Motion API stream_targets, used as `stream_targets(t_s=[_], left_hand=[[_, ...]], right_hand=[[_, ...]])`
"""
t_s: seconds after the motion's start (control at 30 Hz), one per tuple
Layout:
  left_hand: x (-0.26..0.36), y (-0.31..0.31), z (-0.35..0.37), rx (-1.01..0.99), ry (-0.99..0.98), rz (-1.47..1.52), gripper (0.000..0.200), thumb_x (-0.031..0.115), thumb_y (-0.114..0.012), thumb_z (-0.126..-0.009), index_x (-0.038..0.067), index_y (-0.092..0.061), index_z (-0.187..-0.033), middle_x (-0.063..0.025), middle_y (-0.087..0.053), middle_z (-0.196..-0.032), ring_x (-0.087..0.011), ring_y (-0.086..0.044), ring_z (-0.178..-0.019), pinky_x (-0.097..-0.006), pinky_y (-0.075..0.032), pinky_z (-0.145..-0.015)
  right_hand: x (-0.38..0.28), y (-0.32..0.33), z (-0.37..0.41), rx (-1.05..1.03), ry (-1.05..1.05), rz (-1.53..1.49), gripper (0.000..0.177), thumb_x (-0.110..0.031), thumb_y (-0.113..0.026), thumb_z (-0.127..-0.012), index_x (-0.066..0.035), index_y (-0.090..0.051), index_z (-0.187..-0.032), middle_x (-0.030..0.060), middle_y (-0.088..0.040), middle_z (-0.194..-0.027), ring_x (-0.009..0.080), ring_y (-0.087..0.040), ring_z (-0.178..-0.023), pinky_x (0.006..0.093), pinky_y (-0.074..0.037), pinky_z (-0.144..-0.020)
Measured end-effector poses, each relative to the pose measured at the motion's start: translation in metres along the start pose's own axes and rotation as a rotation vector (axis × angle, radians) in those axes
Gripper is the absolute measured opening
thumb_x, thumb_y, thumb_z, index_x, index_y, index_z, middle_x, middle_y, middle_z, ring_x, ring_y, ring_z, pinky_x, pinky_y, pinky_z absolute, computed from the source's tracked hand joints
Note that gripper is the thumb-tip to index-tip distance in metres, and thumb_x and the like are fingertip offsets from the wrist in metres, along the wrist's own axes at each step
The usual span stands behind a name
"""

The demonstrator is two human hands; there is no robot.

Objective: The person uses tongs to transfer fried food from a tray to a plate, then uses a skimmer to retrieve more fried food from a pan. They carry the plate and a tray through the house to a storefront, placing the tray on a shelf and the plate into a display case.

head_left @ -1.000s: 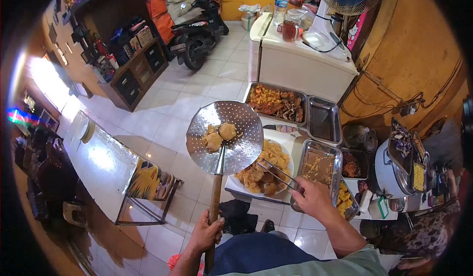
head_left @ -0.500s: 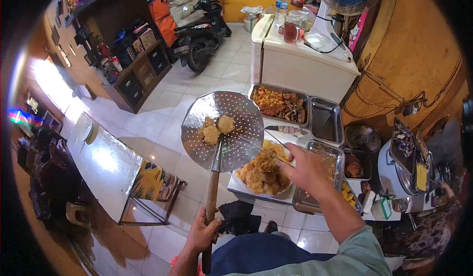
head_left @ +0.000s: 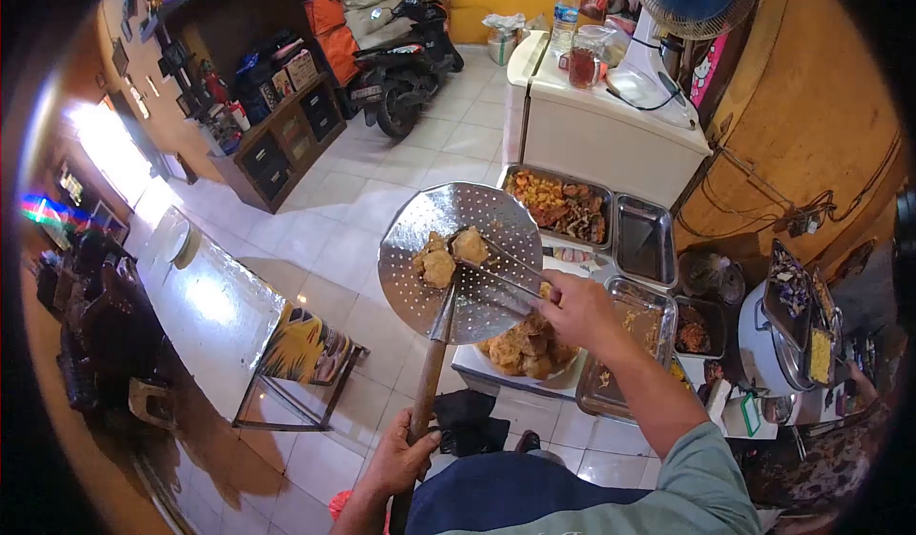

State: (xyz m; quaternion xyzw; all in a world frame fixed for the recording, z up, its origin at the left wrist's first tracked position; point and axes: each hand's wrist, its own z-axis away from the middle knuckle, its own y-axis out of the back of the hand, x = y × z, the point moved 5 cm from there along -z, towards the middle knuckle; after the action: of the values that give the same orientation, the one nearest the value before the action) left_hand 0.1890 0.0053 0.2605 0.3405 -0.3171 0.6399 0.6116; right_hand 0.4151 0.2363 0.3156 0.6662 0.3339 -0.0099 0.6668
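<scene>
My left hand [head_left: 405, 454] is wrapped round the wooden handle [head_left: 426, 387] of a large perforated skimmer [head_left: 496, 296]. Several pieces of fried food [head_left: 437, 266] lie near the middle of its disc. Metal tongs [head_left: 506, 279] are held in my right hand [head_left: 577, 311], their tips at the right-hand piece [head_left: 469, 246]. Partly hidden under the skimmer's lower right edge is a plate heaped with fried food [head_left: 528, 349].
Right of the skimmer stand a tray of mixed food [head_left: 558, 206], an empty metal tray [head_left: 645, 239] and a white pot [head_left: 763, 344]. A glass-topped table [head_left: 215, 296] is at left. A person's hand [head_left: 862, 382] shows at far right.
The tongs have moved left across the skimmer, their tips now at the right-hand piece. The skimmer sits further right in view, covering more of the plate; the whole view has shifted.
</scene>
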Motion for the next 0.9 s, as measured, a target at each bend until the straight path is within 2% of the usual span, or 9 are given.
stream_targets(t_s=[0.07, 0.17, 0.4, 0.47, 0.6, 0.7, 0.77, 0.8, 0.9], left_hand=[[0.000, 0.000, -0.001, -0.006, -0.005, -0.009, 0.037, 0.016, -0.062, -0.089, 0.005, -0.044, -0.119, -0.0007, -0.049, -0.069, -0.0092, -0.048, -0.051, -0.0270, -0.041, -0.044], [-0.002, 0.002, -0.003, 0.016, 0.008, 0.038, 0.036, 0.016, -0.062, -0.089, 0.006, -0.044, -0.119, -0.0008, -0.049, -0.069, -0.0090, -0.047, -0.049, -0.0265, -0.040, -0.042], [0.001, 0.013, -0.012, 0.079, -0.039, 0.081, 0.034, 0.017, -0.061, -0.089, 0.006, -0.045, -0.117, 0.0004, -0.048, -0.065, -0.0083, -0.045, -0.045, -0.0256, -0.038, -0.040], [-0.001, 0.017, -0.014, 0.092, -0.053, 0.088, 0.034, 0.017, -0.061, -0.089, 0.006, -0.045, -0.117, 0.0005, -0.048, -0.063, -0.0085, -0.045, -0.045, -0.0257, -0.038, -0.040], [-0.006, 0.021, -0.018, 0.128, -0.060, 0.075, 0.033, 0.016, -0.060, -0.089, 0.006, -0.045, -0.117, 0.0001, -0.048, -0.063, -0.0089, -0.045, -0.044, -0.0257, -0.039, -0.040], [-0.013, 0.022, -0.019, 0.140, -0.042, 0.069, 0.032, 0.016, -0.060, -0.089, 0.006, -0.045, -0.116, 0.0003, -0.047, -0.062, -0.0090, -0.045, -0.044, -0.0254, -0.039, -0.040], [-0.017, 0.023, -0.020, 0.145, -0.031, 0.070, 0.032, 0.016, -0.059, -0.089, 0.006, -0.045, -0.116, 0.0005, -0.047, -0.062, -0.0090, -0.045, -0.044, -0.0252, -0.039, -0.040], [-0.019, 0.023, -0.020, 0.143, -0.026, 0.081, 0.031, 0.016, -0.060, -0.089, 0.005, -0.046, -0.115, 0.0007, -0.047, -0.062, -0.0088, -0.045, -0.044, -0.0250, -0.039, -0.040], [-0.024, 0.024, -0.021, 0.142, -0.035, 0.119, 0.031, 0.015, -0.060, -0.089, 0.005, -0.045, -0.115, 0.0010, -0.046, -0.062, -0.0085, -0.046, -0.044, -0.0246, -0.039, -0.040]], right_hand=[[0.010, 0.003, 0.003, -0.061, -0.135, -0.210, 0.040, -0.029, -0.069, -0.079, -0.004, -0.063, -0.111, 0.0142, -0.067, -0.083, 0.0304, -0.065, -0.075, 0.0393, -0.050, -0.067], [0.021, 0.016, 0.013, 0.033, -0.102, -0.303, 0.044, -0.031, -0.072, -0.078, -0.004, -0.065, -0.113, 0.0133, -0.067, -0.081, 0.0251, -0.064, -0.072, 0.0350, -0.049, -0.067], [0.043, 0.063, 0.047, -0.003, -0.120, -0.335, 0.043, -0.028, -0.075, -0.077, -0.001, -0.065, -0.109, 0.0109, -0.066, -0.080, 0.0191, -0.062, -0.070, 0.0319, -0.049, -0.067], [0.052, 0.066, 0.054, -0.139, -0.194, -0.389, 0.041, -0.026, -0.074, -0.076, 0.000, -0.065, -0.108, 0.0099, -0.066, -0.078, 0.0188, -0.061, -0.070, 0.0311, -0.048, -0.066], [0.063, 0.067, 0.053, -0.242, -0.224, -0.366, 0.040, -0.026, -0.074, -0.076, -0.001, -0.066, -0.106, 0.0092, -0.066, -0.077, 0.0178, -0.061, -0.069, 0.0307, -0.048, -0.065], [0.054, 0.071, 0.040, -0.305, -0.193, -0.252, 0.039, -0.029, -0.073, -0.075, -0.002, -0.066, -0.102, 0.0109, -0.066, -0.077, 0.0203, -0.062, -0.069, 0.0326, -0.049, -0.065], [0.031, 0.075, 0.021, -0.366, -0.066, -0.095, 0.039, -0.032, -0.073, -0.074, -0.004, -0.067, -0.101, 0.0144, -0.066, -0.079, 0.0262, -0.065, -0.072, 0.0363, -0.049, -0.065], [0.023, 0.076, 0.011, -0.371, -0.066, -0.093, 0.039, -0.032, -0.073, -0.074, -0.004, -0.067, -0.101, 0.0144, -0.066, -0.079, 0.0262, -0.065, -0.072, 0.0363, -0.049, -0.065], [-0.005, 0.072, -0.016, -0.443, -0.003, 0.120, 0.039, -0.035, -0.072, -0.074, -0.004, -0.068, -0.098, 0.0184, -0.066, -0.083, 0.0345, -0.065, -0.080, 0.0410, -0.050, -0.070]])
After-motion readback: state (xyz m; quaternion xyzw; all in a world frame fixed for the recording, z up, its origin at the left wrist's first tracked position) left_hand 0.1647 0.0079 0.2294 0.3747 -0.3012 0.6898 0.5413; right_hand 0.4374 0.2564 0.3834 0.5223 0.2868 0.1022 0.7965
